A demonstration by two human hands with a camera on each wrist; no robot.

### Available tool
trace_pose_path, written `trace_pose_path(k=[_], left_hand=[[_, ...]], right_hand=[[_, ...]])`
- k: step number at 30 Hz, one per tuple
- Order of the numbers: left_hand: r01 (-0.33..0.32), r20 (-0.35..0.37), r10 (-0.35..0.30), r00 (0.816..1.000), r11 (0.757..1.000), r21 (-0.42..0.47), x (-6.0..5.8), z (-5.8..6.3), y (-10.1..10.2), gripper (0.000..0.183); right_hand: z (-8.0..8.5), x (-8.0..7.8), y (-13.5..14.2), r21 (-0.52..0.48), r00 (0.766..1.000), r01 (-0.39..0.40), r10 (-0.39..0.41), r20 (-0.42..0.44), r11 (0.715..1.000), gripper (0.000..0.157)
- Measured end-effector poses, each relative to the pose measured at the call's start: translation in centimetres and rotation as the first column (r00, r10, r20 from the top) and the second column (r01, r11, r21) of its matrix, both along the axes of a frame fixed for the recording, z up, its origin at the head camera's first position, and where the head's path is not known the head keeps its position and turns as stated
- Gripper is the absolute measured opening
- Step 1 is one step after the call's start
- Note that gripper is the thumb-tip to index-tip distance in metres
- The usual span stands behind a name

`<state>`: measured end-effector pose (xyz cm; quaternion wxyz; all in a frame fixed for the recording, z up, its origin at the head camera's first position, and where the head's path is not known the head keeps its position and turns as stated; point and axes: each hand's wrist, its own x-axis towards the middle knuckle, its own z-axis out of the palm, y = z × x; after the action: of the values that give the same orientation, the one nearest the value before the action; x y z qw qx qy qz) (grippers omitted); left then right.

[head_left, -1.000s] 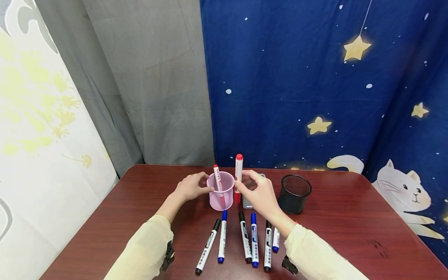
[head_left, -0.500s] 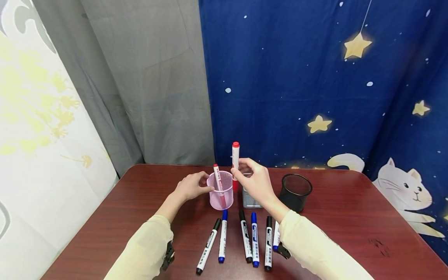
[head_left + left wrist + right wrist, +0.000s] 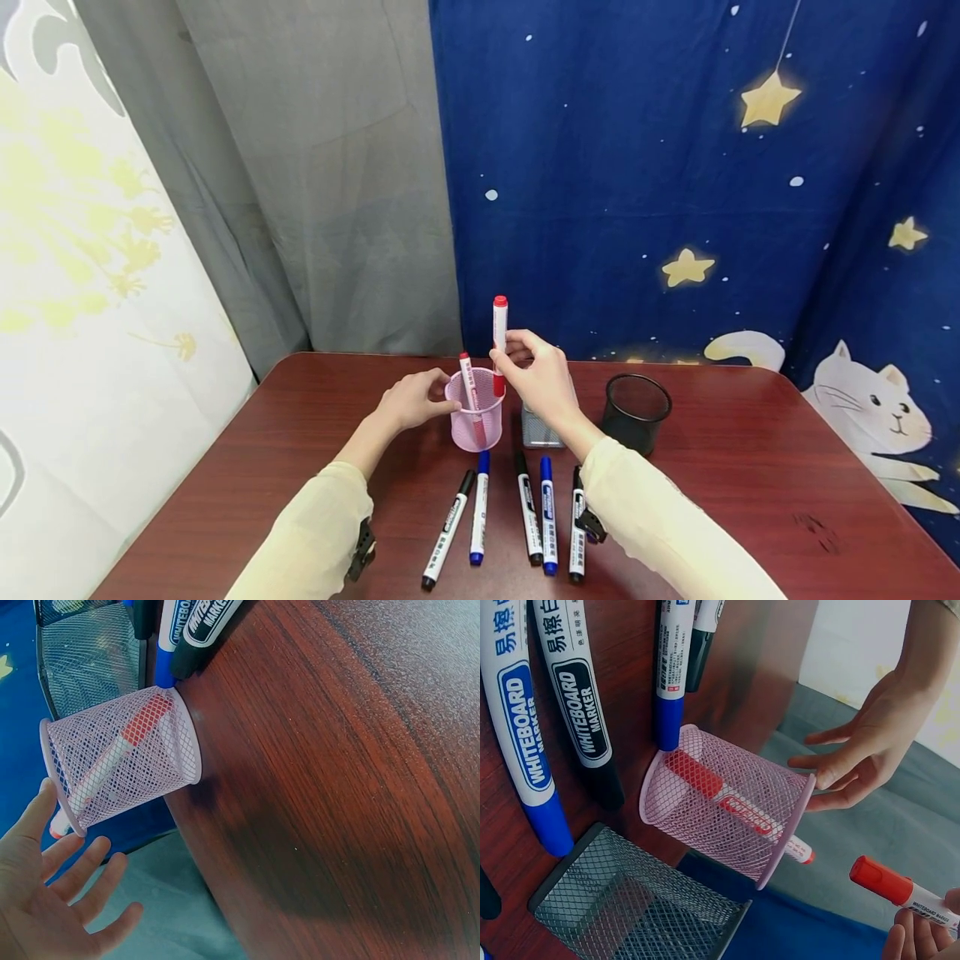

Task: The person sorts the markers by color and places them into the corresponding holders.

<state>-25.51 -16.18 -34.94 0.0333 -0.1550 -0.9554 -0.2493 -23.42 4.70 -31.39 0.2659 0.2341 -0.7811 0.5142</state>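
My left hand holds the rim of a pink mesh pen holder, thumb and fingertips at its edge. A red whiteboard marker leans inside that holder, its red end poking above the rim. Between thumb and fingers, my right hand pinches a second red whiteboard marker, nearly upright with its cap down. The cap is at the holder's mouth, apart from the first marker in the right wrist view. My left hand's outer fingers are spread in the left wrist view.
A grey mesh holder stands right of the pink one, partly behind my right hand. Farther right is a black mesh pen holder. Several black and blue whiteboard markers lie in front on the brown table. Curtains hang behind.
My right hand has lifted the red marker and carried it left, from beside the pink holder to its mouth. The left hand stays at the rim.
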Motion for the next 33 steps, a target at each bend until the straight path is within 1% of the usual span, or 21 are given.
trace_pose_path(k=[4, 9, 14, 18, 24, 27, 33], left_hand=[[-0.01, 0.007, 0.01, 1.0, 1.0, -0.01, -0.3, -0.3, 0.1, 0.04], [-0.02, 0.005, 0.02, 1.0, 1.0, -0.015, -0.2, -0.2, 0.2, 0.04], [-0.004, 0.005, 0.004, 1.0, 1.0, -0.004, -0.2, -0.1, 0.2, 0.041], [-0.009, 0.008, 0.009, 1.0, 1.0, -0.009, -0.3, -0.2, 0.1, 0.042], [-0.018, 0.014, 0.018, 1.0, 1.0, -0.011, -0.3, -0.3, 0.1, 0.042], [-0.014, 0.018, 0.014, 1.0, 1.0, -0.001, -0.3, -0.3, 0.1, 0.041], [-0.02, 0.025, 0.02, 0.999, 1.0, 0.009, -0.2, -0.3, 0.0, 0.041]], right_hand=[[-0.4, -0.5, -0.1, -0.011, 1.0, 0.011, -0.011, -0.003, 1.0, 0.022], [-0.8, -1.1, -0.3, 0.0, 0.999, 0.036, -0.036, -0.014, 0.999, 0.022], [-1.1, -1.5, -0.4, 0.023, 0.998, 0.058, -0.057, -0.027, 0.998, 0.023], [-1.3, -1.6, -0.7, 0.033, 0.998, 0.066, -0.066, 0.002, 0.997, 0.024], [-1.9, -1.9, -1.3, 0.083, 0.991, 0.12, -0.124, 0.053, 0.989, 0.025], [-2.1, -2.0, -1.6, 0.097, 0.988, 0.135, -0.141, 0.058, 0.986, 0.026], [-2.8, -2.3, -2.0, 0.114, 0.988, 0.143, -0.15, 0.048, 0.983, 0.026]])
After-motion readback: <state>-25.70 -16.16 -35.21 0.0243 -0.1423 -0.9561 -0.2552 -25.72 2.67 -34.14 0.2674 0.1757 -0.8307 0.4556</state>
